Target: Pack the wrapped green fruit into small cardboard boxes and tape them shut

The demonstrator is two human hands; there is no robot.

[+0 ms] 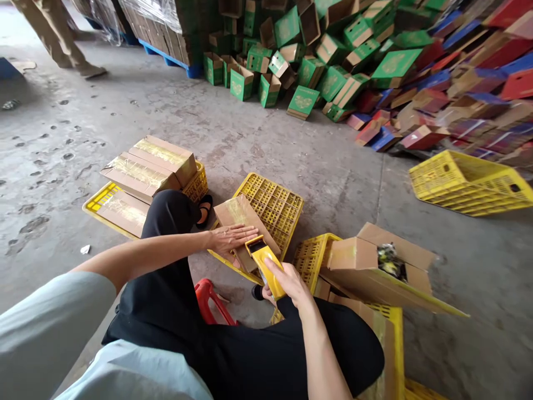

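A small brown cardboard box [237, 216] lies on an upturned yellow plastic crate [277, 203] in front of my knees. My left hand [229, 238] rests flat on the box, fingers stretched out. My right hand [287, 280] is closed around a yellow tape dispenser [264, 261], whose head touches the near end of the box just beside my left fingers.
Several taped brown boxes [145, 169] sit on a yellow crate [95, 203] at left. An open carton [375, 266] rests on crates at right. Another yellow crate [466, 180] lies far right. A heap of green, red and blue cartons [375, 66] fills the back. A person's legs [54, 33] stand top left.
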